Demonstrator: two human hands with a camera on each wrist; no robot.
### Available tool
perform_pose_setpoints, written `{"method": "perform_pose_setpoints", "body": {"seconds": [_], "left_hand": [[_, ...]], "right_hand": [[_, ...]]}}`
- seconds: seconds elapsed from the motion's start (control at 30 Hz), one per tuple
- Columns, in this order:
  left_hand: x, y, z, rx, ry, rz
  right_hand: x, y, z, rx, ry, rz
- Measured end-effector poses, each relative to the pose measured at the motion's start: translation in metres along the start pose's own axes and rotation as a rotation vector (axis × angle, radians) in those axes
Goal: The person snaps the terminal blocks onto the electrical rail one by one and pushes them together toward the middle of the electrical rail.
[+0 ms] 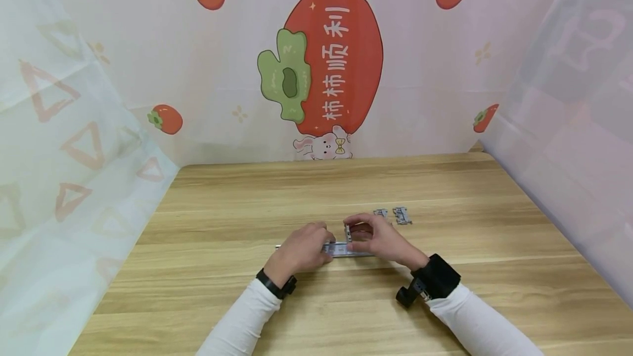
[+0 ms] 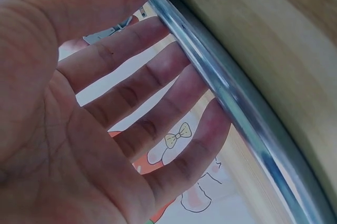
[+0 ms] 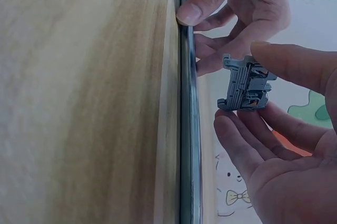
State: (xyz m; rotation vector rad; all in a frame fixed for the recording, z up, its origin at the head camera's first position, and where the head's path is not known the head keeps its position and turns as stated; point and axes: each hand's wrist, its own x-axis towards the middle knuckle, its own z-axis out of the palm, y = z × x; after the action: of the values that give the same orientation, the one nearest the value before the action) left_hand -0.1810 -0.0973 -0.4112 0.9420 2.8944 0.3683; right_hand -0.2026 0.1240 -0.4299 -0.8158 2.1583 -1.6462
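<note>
A slotted metal DIN rail (image 1: 338, 250) lies lengthwise across the wooden table. My left hand (image 1: 303, 249) grips its left part, thumb on the near edge and fingertips on the far edge; the left wrist view shows those fingertips against the shiny rail (image 2: 227, 98). Between thumb and fingers my right hand (image 1: 383, 239) pinches a small grey DIN-rail terminal block (image 3: 246, 83). In the right wrist view the block is apart from the rail (image 3: 190, 129), beside its far edge. The rail's right end is partly hidden by the right hand.
Two more grey objects like the held block lie behind the right hand: one terminal block (image 1: 402, 215) in full view, another terminal block (image 1: 381, 213) partly covered. A printed curtain (image 1: 222, 70) hangs behind the wooden table (image 1: 207, 290) and along both sides.
</note>
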Motion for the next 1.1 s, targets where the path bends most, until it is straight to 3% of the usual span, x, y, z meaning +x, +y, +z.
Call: {"method": "perform_pose_setpoints", "body": {"seconds": [0.7, 1.1], "left_hand": [[0.000, -0.002, -0.002, -0.045, 0.002, -0.006], [0.001, 0.000, -0.002, -0.063, -0.012, -0.031]], "right_hand": [[0.001, 0.002, 0.007, -0.030, -0.014, 0.019], [-0.004, -0.027, 0.014, -0.025, -0.021, -0.004]]}}
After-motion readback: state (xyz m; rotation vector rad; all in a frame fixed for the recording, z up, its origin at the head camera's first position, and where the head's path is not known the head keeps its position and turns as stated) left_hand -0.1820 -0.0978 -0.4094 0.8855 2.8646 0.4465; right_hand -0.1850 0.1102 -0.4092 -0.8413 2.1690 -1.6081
